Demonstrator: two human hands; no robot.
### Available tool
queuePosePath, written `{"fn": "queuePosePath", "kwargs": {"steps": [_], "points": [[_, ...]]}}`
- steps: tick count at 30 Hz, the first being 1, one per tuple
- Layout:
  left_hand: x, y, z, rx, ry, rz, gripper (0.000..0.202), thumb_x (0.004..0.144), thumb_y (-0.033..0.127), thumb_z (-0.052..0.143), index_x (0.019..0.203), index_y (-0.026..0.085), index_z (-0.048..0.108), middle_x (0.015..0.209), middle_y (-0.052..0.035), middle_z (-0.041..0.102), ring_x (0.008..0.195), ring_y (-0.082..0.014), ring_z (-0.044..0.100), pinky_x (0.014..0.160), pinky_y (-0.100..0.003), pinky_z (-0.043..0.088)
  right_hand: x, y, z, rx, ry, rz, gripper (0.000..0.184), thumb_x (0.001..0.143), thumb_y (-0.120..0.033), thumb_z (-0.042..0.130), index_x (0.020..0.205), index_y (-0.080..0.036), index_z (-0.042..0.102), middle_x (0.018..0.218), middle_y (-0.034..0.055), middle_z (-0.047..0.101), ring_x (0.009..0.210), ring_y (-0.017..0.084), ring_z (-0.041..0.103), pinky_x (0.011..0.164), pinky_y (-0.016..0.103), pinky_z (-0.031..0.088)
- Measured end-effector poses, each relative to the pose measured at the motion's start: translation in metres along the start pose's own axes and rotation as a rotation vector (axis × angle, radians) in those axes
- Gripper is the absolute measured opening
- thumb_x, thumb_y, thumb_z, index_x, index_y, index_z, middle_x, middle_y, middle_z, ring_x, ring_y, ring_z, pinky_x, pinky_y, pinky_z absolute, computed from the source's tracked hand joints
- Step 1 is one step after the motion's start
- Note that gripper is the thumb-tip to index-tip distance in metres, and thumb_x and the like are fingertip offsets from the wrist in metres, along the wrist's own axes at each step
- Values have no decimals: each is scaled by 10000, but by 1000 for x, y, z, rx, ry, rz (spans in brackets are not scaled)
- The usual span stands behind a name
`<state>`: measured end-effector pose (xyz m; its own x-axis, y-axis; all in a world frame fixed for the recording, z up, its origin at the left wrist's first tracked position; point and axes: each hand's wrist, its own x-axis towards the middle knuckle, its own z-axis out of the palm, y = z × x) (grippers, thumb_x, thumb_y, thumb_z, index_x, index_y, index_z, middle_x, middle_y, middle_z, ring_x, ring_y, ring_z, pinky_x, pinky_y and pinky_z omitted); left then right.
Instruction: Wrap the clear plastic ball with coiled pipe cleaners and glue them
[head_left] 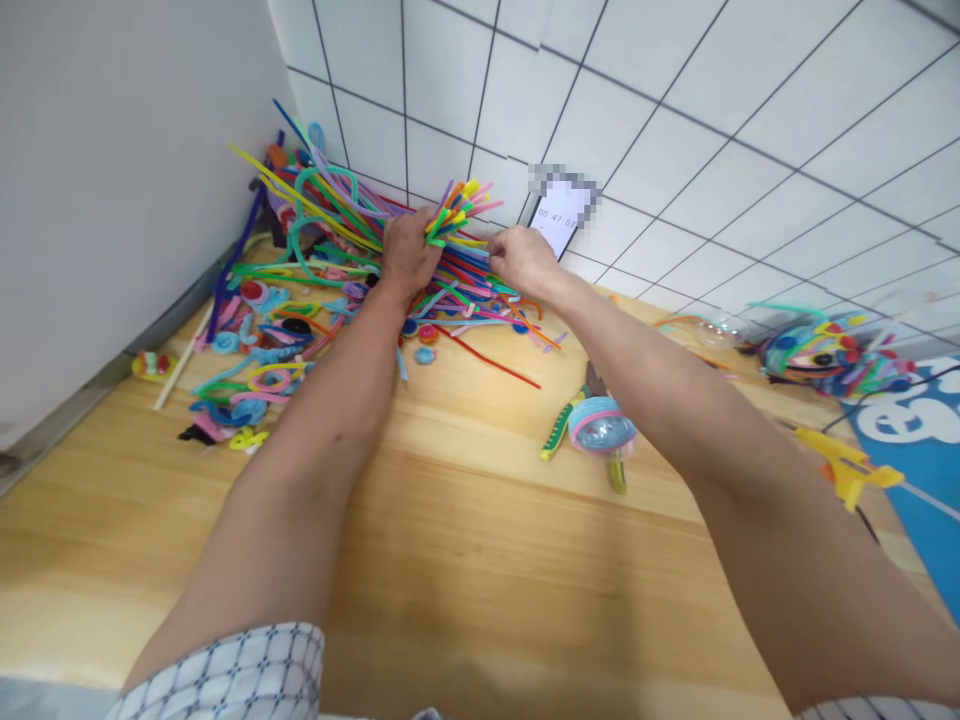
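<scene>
My left hand (409, 252) is wrapped round a bundle of multicoloured pipe cleaners (463, 208), their ends fanning out past my fingers. The bundle lies over a larger heap of pipe cleaners (337, 205) against the tiled wall. Just right of it, my right hand (525, 262) has its fingers closed together near the ends of blue and red pipe cleaners. Whatever those fingertips pinch is hidden. Below my hands, a red pipe cleaner (491, 360) and a few buttons (425, 355) lie loose on the wooden table (465, 540).
Under my right forearm lie green-handled pliers (559, 430) and a clear dome wrapped with blue and pink (601, 426). A phone (561, 212) showing a timer leans on the wall. Farther right are a yellow glue gun (847, 465) and a colourful fish-like craft piece (817, 358).
</scene>
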<state>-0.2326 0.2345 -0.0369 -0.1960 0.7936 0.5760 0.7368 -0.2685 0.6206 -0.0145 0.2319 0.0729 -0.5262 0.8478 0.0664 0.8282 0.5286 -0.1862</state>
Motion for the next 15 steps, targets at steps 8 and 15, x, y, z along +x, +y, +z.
{"fn": "queuePosePath", "kwargs": {"steps": [8,15], "points": [[-1,6,-4,-14,-21,-28,298,1009,546,585,1119,308,725,1085,-109,781,1198,-368,696,1138,-545,459,-9,3,3,-89,29,-12,349,934,-243,572,1141,-227,853,1196,115,838,1149,375,739,1014,498,571],[-2,5,-5,-16,-37,6,355,1025,601,548,1092,295,715,1076,-117,776,1180,-365,697,1136,-536,461,-4,1,-1,-81,16,9,352,936,-224,561,1142,-203,846,1179,119,837,1125,363,746,969,453,557]]}}
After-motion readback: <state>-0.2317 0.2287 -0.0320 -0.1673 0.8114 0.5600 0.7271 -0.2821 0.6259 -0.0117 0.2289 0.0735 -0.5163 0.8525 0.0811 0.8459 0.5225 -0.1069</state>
